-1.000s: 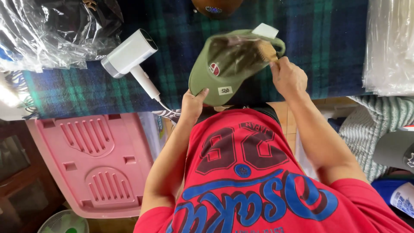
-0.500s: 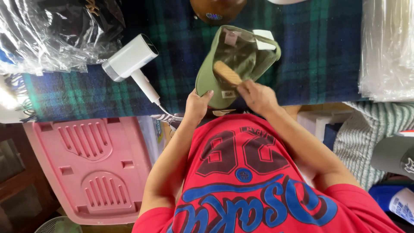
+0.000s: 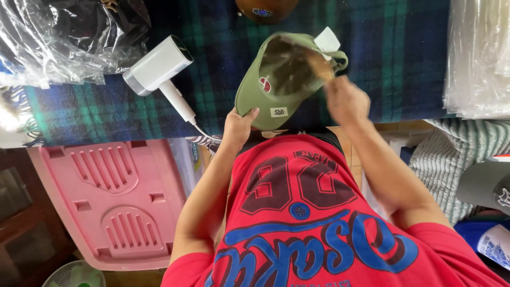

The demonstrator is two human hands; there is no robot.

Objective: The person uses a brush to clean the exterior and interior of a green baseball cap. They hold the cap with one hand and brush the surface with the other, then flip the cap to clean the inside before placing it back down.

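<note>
Right hand (image 3: 345,98) moved up cap (image 3: 276,79), blurred, grip unclear; left hand (image 3: 239,125) pinches brim.

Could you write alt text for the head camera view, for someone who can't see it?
A person in a red shirt holds an olive green cap by its brim with the left hand; the blurred right hand works inside it over a plaid blanket.

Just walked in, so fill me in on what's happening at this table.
A person in a red shirt holds an olive green cap over a plaid blanket. The left hand grips the brim; the right hand, blurred, works a brownish tool inside the crown. A white handheld appliance lies left of the cap.
</note>
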